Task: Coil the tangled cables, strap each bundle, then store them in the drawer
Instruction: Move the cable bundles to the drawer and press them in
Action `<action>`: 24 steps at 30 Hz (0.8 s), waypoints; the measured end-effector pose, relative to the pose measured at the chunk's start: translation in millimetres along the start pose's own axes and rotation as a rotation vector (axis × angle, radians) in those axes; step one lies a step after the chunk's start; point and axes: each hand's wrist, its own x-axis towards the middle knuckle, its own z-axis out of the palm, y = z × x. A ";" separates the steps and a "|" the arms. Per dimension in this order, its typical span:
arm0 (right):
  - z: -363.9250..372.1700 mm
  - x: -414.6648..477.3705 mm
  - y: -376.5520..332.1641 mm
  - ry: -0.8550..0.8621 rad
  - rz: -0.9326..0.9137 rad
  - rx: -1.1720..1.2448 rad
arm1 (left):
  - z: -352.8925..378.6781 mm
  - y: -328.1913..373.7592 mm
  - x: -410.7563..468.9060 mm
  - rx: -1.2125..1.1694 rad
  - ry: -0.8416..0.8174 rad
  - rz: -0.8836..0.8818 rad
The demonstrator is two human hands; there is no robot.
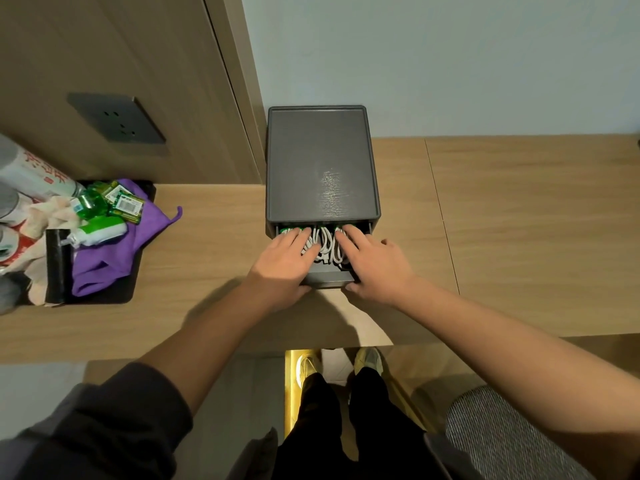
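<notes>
From the head view, a dark grey plastic desktop drawer box (322, 168) stands on the light wooden surface (502, 237), its back against the pale wall, and its single grey drawer (330, 278) is pulled partway out toward the person. Inside the drawer lie coiled white cables (325, 245), packed side by side between the two hands. Something green (289, 231) shows at the drawer's back left corner, too hidden to identify. The left hand (287, 261) lies flat over the left side of the drawer, its fingers (304, 242) straight and spread a little, pressing on the cables. The right hand (375, 263) mirrors it on the right side, fingers (349, 237) also straight and resting on the cables. Both thumbs sit low at the drawer's front edge; neither hand curls around anything. Well to the left on the surface, a black tray (133, 285) holds a crumpled purple cloth (104, 268), green-labelled packets (126, 202) and white cans (31, 174). A grey wall socket (117, 119) is set in the wooden panel above the tray.
</notes>
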 end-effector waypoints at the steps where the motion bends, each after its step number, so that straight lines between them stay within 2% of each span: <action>1: -1.0 1.1 0.3 0.000 0.010 0.011 | 0.0 -0.4 0.4 -0.009 0.007 -0.006; 8: -0.4 -0.8 -2.2 0.007 0.013 0.014 | 5.9 5.3 -1.9 -0.064 0.044 -0.057; 15: -3.9 -15.9 3.8 0.101 -0.044 -0.003 | 4.3 0.5 -16.8 -0.110 0.170 -0.025; 19: -2.0 -19.8 6.1 0.099 -0.047 0.032 | 5.7 -1.7 -24.1 -0.202 0.157 -0.098; 24: -5.5 -18.4 5.7 0.135 -0.045 -0.027 | 1.5 -4.6 -22.7 -0.257 0.149 -0.083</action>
